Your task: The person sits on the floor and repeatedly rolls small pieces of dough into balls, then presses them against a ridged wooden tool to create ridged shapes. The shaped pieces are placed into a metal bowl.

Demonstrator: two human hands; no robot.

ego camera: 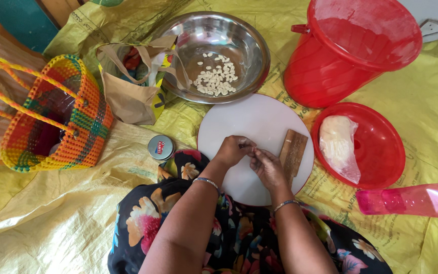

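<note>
My left hand (234, 150) and my right hand (267, 167) meet over the near part of a round white board (252, 122), fingertips pinched together on something too small to make out. A small ridged wooden board (294, 152) lies on the white board just right of my right hand. Behind the board stands a steel bowl (244, 35) holding several small pale shaped dough pieces (216, 77).
A red bucket (330, 66) stands at the back right, its red lid (381, 147) holding a plastic bag of white dough (338, 144). A pink bottle (411, 199) lies right. A woven basket (51, 116), brown bag (130, 96) and small round tin (160, 147) sit left on yellow sheeting.
</note>
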